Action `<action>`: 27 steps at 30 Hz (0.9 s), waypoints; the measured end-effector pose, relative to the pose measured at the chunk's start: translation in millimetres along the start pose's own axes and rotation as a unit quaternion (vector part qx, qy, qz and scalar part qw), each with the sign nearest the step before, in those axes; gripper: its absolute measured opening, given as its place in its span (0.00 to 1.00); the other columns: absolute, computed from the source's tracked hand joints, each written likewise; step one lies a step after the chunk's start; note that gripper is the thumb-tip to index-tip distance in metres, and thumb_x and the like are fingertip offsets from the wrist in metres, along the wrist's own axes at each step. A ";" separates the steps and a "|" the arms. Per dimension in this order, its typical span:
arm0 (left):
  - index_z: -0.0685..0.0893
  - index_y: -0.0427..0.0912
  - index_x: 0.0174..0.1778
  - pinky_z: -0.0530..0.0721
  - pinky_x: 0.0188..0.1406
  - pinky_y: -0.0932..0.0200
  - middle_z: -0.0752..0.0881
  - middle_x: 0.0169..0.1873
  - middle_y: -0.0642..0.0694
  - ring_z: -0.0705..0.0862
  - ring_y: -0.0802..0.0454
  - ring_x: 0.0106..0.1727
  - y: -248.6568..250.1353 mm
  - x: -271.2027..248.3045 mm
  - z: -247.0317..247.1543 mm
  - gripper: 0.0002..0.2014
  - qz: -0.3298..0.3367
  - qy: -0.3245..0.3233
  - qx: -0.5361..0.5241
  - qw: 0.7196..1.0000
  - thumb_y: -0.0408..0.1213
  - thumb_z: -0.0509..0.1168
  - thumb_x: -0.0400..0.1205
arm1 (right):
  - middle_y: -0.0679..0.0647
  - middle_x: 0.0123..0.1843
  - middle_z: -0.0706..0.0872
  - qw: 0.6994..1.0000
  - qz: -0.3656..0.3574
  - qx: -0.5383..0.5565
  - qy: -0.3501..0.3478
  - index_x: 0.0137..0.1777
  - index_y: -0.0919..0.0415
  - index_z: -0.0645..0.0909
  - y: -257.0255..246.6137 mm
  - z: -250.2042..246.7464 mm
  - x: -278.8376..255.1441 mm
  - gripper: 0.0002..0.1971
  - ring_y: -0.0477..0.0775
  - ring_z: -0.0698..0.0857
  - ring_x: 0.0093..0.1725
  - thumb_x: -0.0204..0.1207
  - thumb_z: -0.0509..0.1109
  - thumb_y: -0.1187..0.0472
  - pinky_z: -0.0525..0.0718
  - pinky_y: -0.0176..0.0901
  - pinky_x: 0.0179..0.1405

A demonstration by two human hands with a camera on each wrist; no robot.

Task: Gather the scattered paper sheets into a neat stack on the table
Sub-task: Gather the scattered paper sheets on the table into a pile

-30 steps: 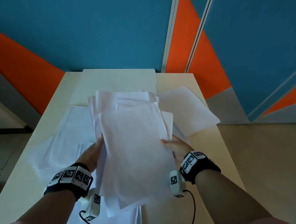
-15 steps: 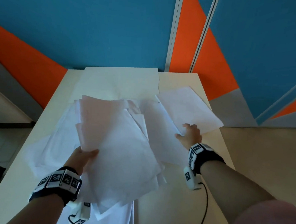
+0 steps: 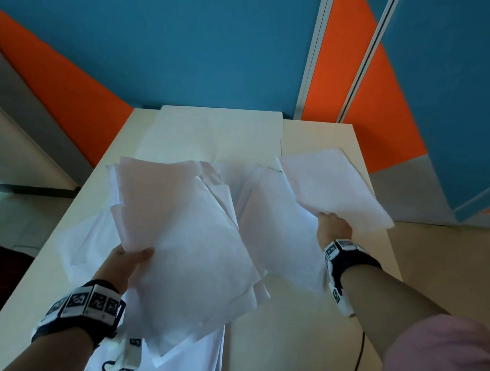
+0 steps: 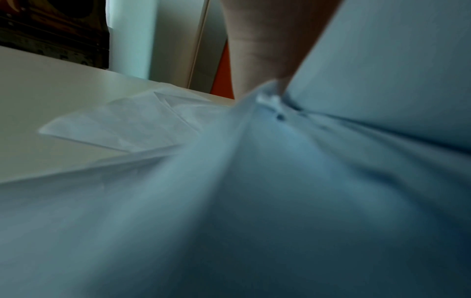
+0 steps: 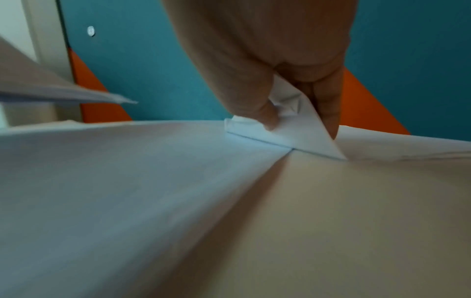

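Observation:
My left hand (image 3: 132,257) grips a thick, uneven bundle of white sheets (image 3: 186,239) by its near left edge and holds it above the table; in the left wrist view the bundle (image 4: 382,80) fills the right side, fingers hidden. My right hand (image 3: 333,223) pinches the near corner of a single white sheet (image 3: 332,187) at the right edge of the table. In the right wrist view, thumb and fingers (image 5: 328,113) pinch that folded corner (image 5: 288,131). More loose sheets (image 3: 276,216) lie between the hands and further sheets (image 3: 83,235) under the bundle.
The pale table (image 3: 316,318) runs away from me to a blue and orange wall (image 3: 188,53). A large white sheet (image 3: 221,132) covers its far end. The table's right edge drops to the floor (image 3: 448,269). A cable (image 3: 358,361) trails from my right wrist.
My right hand let go of the bundle, reached to the right and pinched the far right sheet, whose corner now lifts. My left hand has carried the bundle slightly left.

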State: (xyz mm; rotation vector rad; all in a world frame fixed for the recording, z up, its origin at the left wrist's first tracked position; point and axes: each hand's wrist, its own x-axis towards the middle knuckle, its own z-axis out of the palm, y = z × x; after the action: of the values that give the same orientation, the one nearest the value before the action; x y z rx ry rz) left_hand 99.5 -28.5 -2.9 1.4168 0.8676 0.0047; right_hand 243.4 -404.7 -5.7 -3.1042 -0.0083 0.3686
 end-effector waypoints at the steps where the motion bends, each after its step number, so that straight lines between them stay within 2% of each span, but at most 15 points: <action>1: 0.78 0.33 0.42 0.79 0.13 0.69 0.84 0.12 0.51 0.81 0.59 0.12 -0.5 0.1 -3.0 0.05 -0.001 0.001 -0.002 1.000 0.20 0.62 0.78 | 0.66 0.63 0.82 1.000 0.000 0.022 0.014 0.70 0.64 0.73 -2.5 -5.4 0.4 0.22 0.67 0.83 0.60 0.77 0.52 0.73 0.81 0.53 0.54; 4: 0.78 0.30 0.51 0.83 0.17 0.66 0.87 0.22 0.44 0.85 0.51 0.20 -2.1 1.8 -9.0 0.08 0.001 0.001 -0.003 1.000 0.20 0.63 0.77 | 0.69 0.56 0.86 0.983 -0.001 0.140 0.117 0.69 0.63 0.74 -20.2 -24.6 -4.0 0.22 0.70 0.85 0.53 0.76 0.55 0.75 0.79 0.51 0.43; 7: 0.77 0.29 0.58 0.86 0.28 0.57 0.83 0.35 0.38 0.84 0.44 0.31 -1.9 3.4 -8.5 0.13 -0.005 -0.014 -0.005 1.000 0.21 0.63 0.78 | 0.65 0.47 0.85 0.903 -0.029 0.379 0.198 0.68 0.64 0.76 -47.8 -47.0 -18.4 0.17 0.68 0.85 0.49 0.81 0.56 0.69 0.84 0.49 0.38; 9: 0.78 0.29 0.55 0.86 0.31 0.54 0.86 0.33 0.38 0.84 0.42 0.32 -1.3 3.7 -5.9 0.11 -0.013 -0.029 -0.006 0.999 0.20 0.62 0.78 | 0.55 0.53 0.85 0.810 -0.042 0.551 0.197 0.68 0.62 0.76 -63.6 -60.5 -31.6 0.16 0.61 0.84 0.55 0.82 0.57 0.66 0.85 0.46 0.46; 11: 0.79 0.29 0.55 0.87 0.29 0.55 0.86 0.32 0.38 0.85 0.42 0.31 -1.1 3.5 -4.0 0.11 -0.018 -0.036 -0.007 0.999 0.20 0.63 0.78 | 0.42 0.56 0.86 0.665 -0.034 0.733 0.139 0.64 0.51 0.78 -73.1 -68.4 -47.8 0.14 0.50 0.86 0.57 0.82 0.58 0.64 0.87 0.50 0.51; 13: 0.79 0.29 0.55 0.87 0.28 0.56 0.88 0.30 0.40 0.86 0.43 0.29 -1.4 3.7 -3.9 0.11 -0.019 -0.042 -0.007 0.999 0.20 0.63 0.77 | 0.41 0.56 0.88 0.544 -0.036 0.836 0.060 0.61 0.47 0.78 -74.8 -63.0 -61.4 0.14 0.47 0.88 0.56 0.83 0.59 0.65 0.89 0.49 0.46; 14: 0.79 0.29 0.54 0.87 0.26 0.57 0.89 0.26 0.43 0.87 0.46 0.26 -1.5 3.9 -4.0 0.10 -0.019 -0.047 -0.009 0.999 0.20 0.63 0.77 | 0.44 0.56 0.89 0.514 -0.033 0.856 0.029 0.61 0.48 0.78 -74.8 -56.9 -68.4 0.14 0.48 0.89 0.55 0.83 0.59 0.65 0.89 0.48 0.44; 15: 0.79 0.29 0.54 0.87 0.25 0.58 0.89 0.23 0.45 0.87 0.49 0.24 -0.6 3.3 -4.3 0.10 -0.018 -0.053 -0.011 0.998 0.20 0.63 0.77 | 0.46 0.54 0.90 0.508 -0.024 0.861 0.001 0.62 0.49 0.78 -73.8 -47.0 -74.6 0.14 0.48 0.90 0.53 0.82 0.58 0.65 0.89 0.46 0.41; 17: 0.78 0.27 0.56 0.88 0.26 0.57 0.89 0.24 0.44 0.88 0.48 0.25 0.3 1.9 -4.5 0.11 -0.018 -0.065 -0.017 0.998 0.20 0.63 0.78 | 0.50 0.52 0.90 0.548 0.010 0.835 -0.046 0.59 0.52 0.79 -73.3 -26.3 -86.3 0.12 0.51 0.90 0.48 0.82 0.60 0.65 0.89 0.42 0.33; 19: 0.78 0.28 0.54 0.87 0.25 0.58 0.90 0.22 0.47 0.88 0.51 0.23 2.5 -1.1 -5.8 0.10 -0.020 -0.076 -0.019 0.997 0.21 0.62 0.78 | 0.55 0.52 0.88 0.633 0.061 0.766 -0.094 0.55 0.56 0.81 -75.2 -6.7 -93.0 0.08 0.56 0.88 0.49 0.79 0.64 0.63 0.90 0.44 0.36; 21: 0.78 0.29 0.54 0.86 0.29 0.55 0.90 0.23 0.46 0.88 0.50 0.24 4.9 -3.4 -7.0 0.09 -0.020 -0.083 -0.021 0.996 0.22 0.62 0.79 | 0.61 0.49 0.87 0.742 0.067 0.651 -0.143 0.48 0.65 0.82 -77.1 7.9 -98.5 0.10 0.64 0.87 0.51 0.76 0.68 0.57 0.86 0.54 0.53; 22: 0.78 0.29 0.56 0.85 0.32 0.54 0.89 0.27 0.43 0.87 0.47 0.28 6.0 -4.9 -7.1 0.10 -0.018 -0.082 -0.022 0.996 0.23 0.63 0.79 | 0.65 0.48 0.86 0.777 0.062 0.605 -0.161 0.45 0.68 0.81 -76.9 16.1 -99.1 0.16 0.69 0.86 0.53 0.73 0.70 0.53 0.82 0.60 0.61; 24: 0.77 0.30 0.59 0.81 0.36 0.51 0.85 0.36 0.38 0.83 0.42 0.35 8.2 -8.6 -6.5 0.13 -0.014 -0.079 -0.016 0.997 0.26 0.64 0.79 | 0.68 0.49 0.83 0.781 0.051 0.591 -0.195 0.43 0.65 0.78 -79.9 18.4 -104.3 0.14 0.70 0.85 0.53 0.69 0.72 0.52 0.80 0.65 0.64; 25: 0.76 0.31 0.59 0.79 0.36 0.51 0.84 0.37 0.38 0.82 0.42 0.36 9.2 -10.7 -6.4 0.13 -0.014 -0.078 -0.014 0.997 0.28 0.64 0.79 | 0.66 0.52 0.83 0.755 0.056 0.617 -0.212 0.49 0.63 0.77 -82.0 19.8 -105.2 0.11 0.66 0.84 0.53 0.72 0.71 0.58 0.82 0.63 0.60; 27: 0.76 0.33 0.60 0.79 0.36 0.52 0.83 0.38 0.39 0.81 0.43 0.37 10.6 -12.8 -6.9 0.12 -0.012 -0.080 -0.015 0.997 0.32 0.62 0.81 | 0.55 0.64 0.78 0.722 0.050 0.643 -0.250 0.70 0.58 0.70 -85.6 20.0 -106.7 0.23 0.60 0.81 0.60 0.75 0.69 0.65 0.83 0.57 0.56</action>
State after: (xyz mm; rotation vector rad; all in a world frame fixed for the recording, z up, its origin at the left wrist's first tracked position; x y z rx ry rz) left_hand 92.0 -26.6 13.4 1.3600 0.7491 -0.1120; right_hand 134.7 -319.6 1.2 -1.5597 0.2783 0.7656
